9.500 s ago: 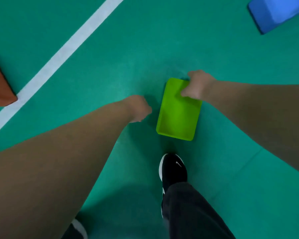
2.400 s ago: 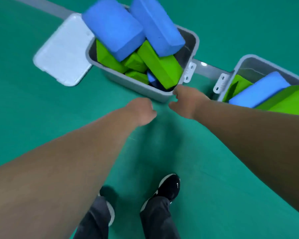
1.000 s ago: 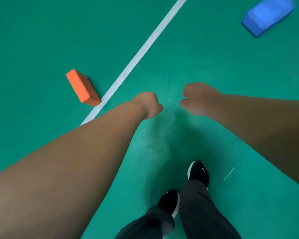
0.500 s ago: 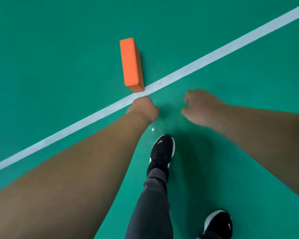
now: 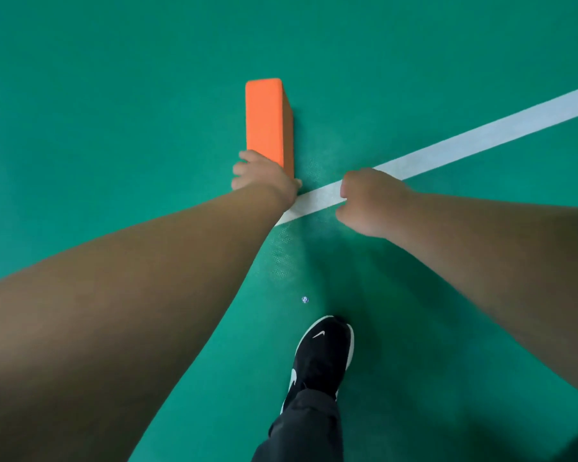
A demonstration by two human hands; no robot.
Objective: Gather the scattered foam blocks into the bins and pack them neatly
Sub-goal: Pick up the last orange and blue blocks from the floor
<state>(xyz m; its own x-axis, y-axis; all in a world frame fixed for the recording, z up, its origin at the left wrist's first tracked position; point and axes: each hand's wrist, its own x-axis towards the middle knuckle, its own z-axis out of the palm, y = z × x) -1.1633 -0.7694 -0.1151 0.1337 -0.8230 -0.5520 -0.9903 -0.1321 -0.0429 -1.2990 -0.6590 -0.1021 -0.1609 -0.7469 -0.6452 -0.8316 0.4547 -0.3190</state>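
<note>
An orange foam block (image 5: 267, 120) stands on its long edge on the green floor, just beyond a white line. My left hand (image 5: 262, 180) is on the block's near end, fingers wrapped over its top and left side, thumb toward the right side. The block still rests on the floor. My right hand (image 5: 369, 201) hovers to the right of it over the white line, fingers curled with nothing in them. No bins are in view.
A white court line (image 5: 447, 150) runs diagonally from the lower left to the upper right. My black shoe (image 5: 324, 355) and dark trouser leg are at the bottom centre. A small speck (image 5: 304, 299) lies on the floor in front of the shoe.
I have walked from the bins to the orange block. In the last half second my left hand reached forward and closed over the block's near end; the right hand stayed curled beside it.
</note>
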